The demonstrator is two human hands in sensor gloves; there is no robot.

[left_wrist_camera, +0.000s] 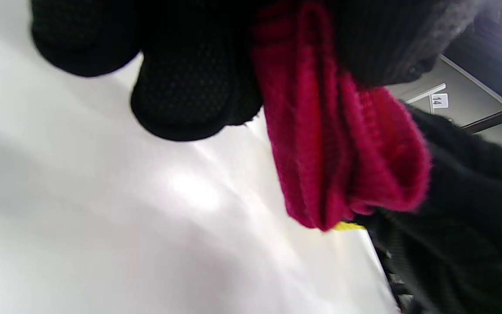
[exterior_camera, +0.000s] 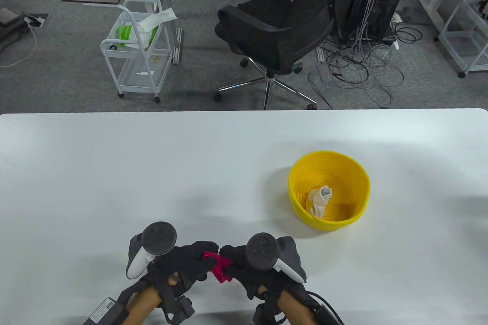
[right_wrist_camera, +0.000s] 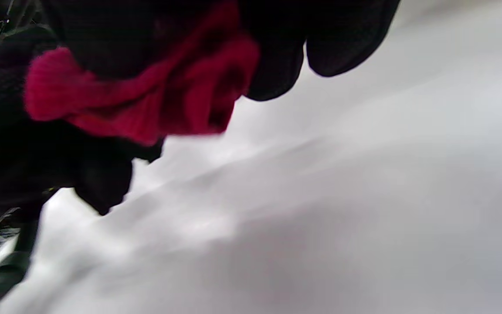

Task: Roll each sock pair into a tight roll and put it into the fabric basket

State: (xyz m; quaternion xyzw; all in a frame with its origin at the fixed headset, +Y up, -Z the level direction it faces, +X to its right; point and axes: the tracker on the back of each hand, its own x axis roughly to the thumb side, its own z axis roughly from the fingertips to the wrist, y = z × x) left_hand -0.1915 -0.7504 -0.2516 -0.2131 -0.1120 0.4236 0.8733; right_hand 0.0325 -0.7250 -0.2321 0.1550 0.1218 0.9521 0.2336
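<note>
Both hands, left hand [exterior_camera: 179, 264] and right hand [exterior_camera: 251, 268], fingers curled, pinch 1 red sock bundle [exterior_camera: 219, 267] between them at the table's [exterior_camera: 114, 172] near edge. Yellow basket [exterior_camera: 356, 176], well right, holds 1 white sock roll [exterior_camera: 319, 200].

Black knit gloves on both hands [exterior_camera: 183, 264], black-and-white trackers [exterior_camera: 158, 239]

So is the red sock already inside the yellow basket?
No, the bright red knitted sock is held between both gloved hands near the table's front edge, while the round yellow woven basket holds only a rolled white sock pair.
</note>
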